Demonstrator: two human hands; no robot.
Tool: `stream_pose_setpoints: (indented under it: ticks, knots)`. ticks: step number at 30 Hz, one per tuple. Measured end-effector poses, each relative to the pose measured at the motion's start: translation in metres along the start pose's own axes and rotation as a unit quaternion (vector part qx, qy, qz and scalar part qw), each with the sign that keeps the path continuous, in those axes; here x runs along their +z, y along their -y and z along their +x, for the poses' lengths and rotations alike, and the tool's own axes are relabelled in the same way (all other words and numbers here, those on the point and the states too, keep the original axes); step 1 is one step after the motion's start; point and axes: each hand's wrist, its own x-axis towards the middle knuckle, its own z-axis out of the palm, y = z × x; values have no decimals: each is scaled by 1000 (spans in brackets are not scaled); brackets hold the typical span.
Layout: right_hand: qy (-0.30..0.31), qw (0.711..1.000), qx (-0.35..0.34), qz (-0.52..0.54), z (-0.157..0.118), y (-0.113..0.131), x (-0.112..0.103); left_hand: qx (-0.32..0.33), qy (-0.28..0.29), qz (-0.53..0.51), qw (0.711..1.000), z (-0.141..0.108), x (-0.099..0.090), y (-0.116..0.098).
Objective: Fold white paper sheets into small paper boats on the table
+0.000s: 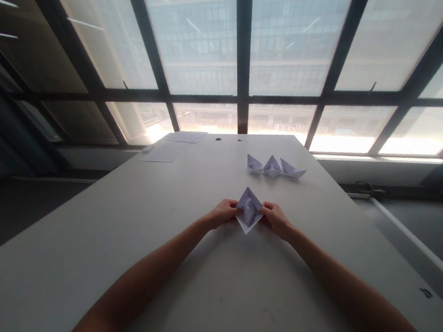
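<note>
Between my two hands is a folded white paper boat [248, 221], a diamond shape from here with its inner folds facing me. My left hand [223, 212] pinches its left corner, and my right hand [276, 218] pinches the right corner. Both hands are closed, with the fingers partly hidden behind the paper. Beyond them, toward the right, three finished-looking paper boats stand in a row on the white table: a left one [254, 165], a middle one [272, 167] and a right one [292, 170].
The long white table [189, 184] reaches to tall dark-framed windows [245, 44]. Flat white paper sheets [159, 153] lie at its far left. A round dark hole [218, 139] shows near the far edge. A small dark mark [425, 293] is at the right side.
</note>
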Motion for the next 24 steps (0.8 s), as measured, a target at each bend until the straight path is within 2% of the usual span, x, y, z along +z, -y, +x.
stream_pose_setpoints:
  ticks: [3,6,9,13,19,24]
  knots:
    - [-15,1000,-11,-11,-1,1,2,-35,-28,8,999,7,-16,-3]
    - [-61,998,-21,-7,-2,4,3,-81,-47,11,996,23,-43,-14]
    - [-85,996,-31,-21,-3,5,4,-115,-122,22,986,48,-75,-29]
    - [-81,994,-39,-58,-5,4,7,-125,-173,37,976,95,-108,-43]
    - [-69,995,-29,-64,-6,5,9,-145,-229,82,959,174,-126,-42]
    - [-53,997,-14,-52,-6,5,8,-145,-266,126,945,212,-138,-43]
